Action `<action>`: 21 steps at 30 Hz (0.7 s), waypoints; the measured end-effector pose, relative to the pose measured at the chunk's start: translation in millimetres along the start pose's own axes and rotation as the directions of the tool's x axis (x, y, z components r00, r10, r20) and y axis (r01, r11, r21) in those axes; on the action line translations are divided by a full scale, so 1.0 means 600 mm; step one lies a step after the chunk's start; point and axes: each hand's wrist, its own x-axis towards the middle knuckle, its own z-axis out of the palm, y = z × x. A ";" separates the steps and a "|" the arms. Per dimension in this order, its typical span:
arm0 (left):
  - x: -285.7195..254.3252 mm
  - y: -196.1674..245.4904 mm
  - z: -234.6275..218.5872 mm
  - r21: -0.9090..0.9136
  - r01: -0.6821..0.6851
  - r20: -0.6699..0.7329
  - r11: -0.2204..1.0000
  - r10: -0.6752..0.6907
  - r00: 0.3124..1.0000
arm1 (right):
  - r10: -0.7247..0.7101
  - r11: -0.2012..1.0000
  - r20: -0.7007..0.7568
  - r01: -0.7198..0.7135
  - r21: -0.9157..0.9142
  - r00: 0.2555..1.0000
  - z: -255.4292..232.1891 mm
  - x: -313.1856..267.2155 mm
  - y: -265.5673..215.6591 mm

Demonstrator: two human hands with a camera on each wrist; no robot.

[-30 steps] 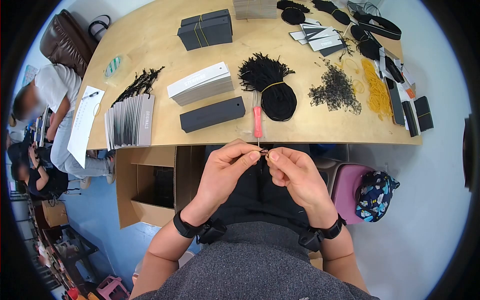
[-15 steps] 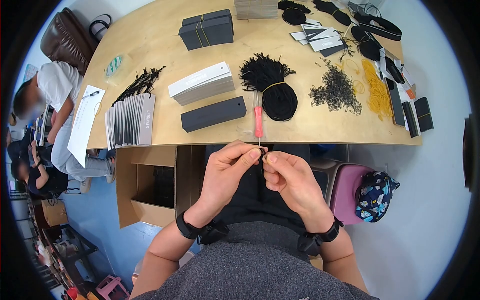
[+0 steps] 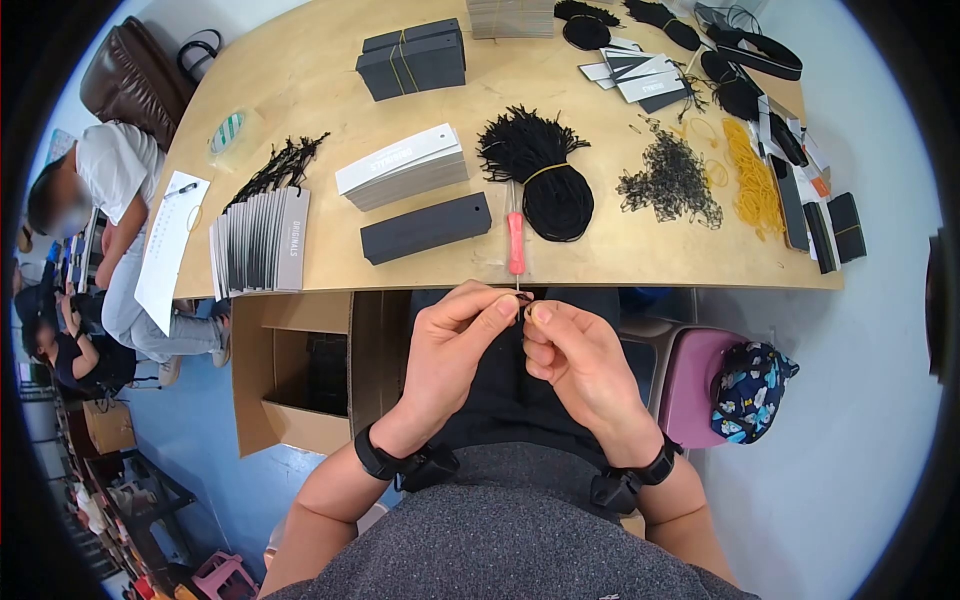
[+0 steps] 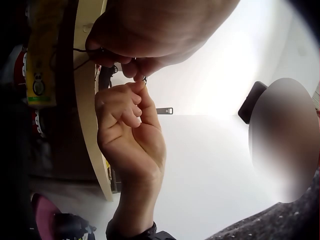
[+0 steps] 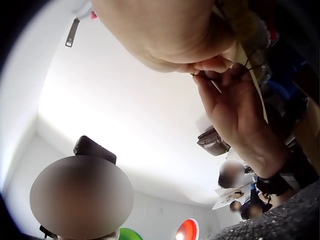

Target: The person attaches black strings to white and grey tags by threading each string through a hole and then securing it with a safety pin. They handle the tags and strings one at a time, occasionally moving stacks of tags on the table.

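My left hand and right hand meet just off the table's front edge. Between them is a thin black cord, pinched by thumb and forefinger on each side. A loop of this cord trails out past the left fingers in the left wrist view. At the fingertips a small dark piece shows, mostly hidden by the thumbs; I cannot tell its kind. Straight ahead of the hands, a red-handled tool with a thin metal shaft lies on the table. Behind it is a banded bundle of black cords.
On the table are a dark tag stack, a pale tag stack and corded tags fanned at left. Black safety pins and yellow rubber bands lie right. An open carton stands below the edge.
Both hands stay at the table edge. The right fingertips have shifted slightly down and left, and the dark piece between the thumbs has turned. The table items have not moved.
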 end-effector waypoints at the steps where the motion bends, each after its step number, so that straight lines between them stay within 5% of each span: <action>1: 0.000 0.000 0.001 -0.015 0.001 -0.001 1.000 -0.001 1.000 | 0.000 1.000 0.000 0.000 0.000 1.000 0.000 0.000 0.001; 12: 0.003 -0.008 -0.009 -0.160 0.106 -0.017 0.981 -0.110 0.994 | -0.124 0.974 -0.073 0.107 -0.198 0.990 0.005 -0.003 0.000; 21: 0.002 -0.011 -0.001 -0.149 0.060 -0.052 0.987 -0.068 0.996 | -0.045 0.995 -0.051 0.040 -0.093 0.998 0.004 0.001 0.001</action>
